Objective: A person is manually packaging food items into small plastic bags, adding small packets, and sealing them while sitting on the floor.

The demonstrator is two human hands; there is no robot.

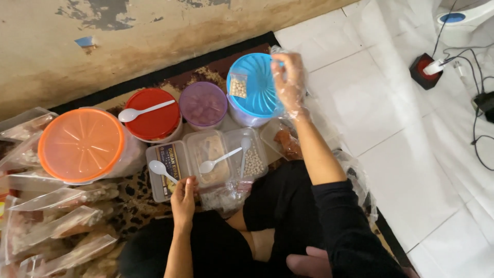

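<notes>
- Clear rectangular tubs (206,159), 3 side by side on the patterned rug's front edge, each carrying a white spoon (218,160).
- Left hand (183,200): bare, fingers pressed together, tips touching the front rim of the left tub.
- Orange lid (81,144) sits far left; red lid (153,114) and purple lid (203,104) behind the tubs.
- Right hand (290,82): in a clear plastic glove, fingers loosely spread, resting on the blue lid (254,85), where a small bag of pale beads (237,85) lies.
</notes>
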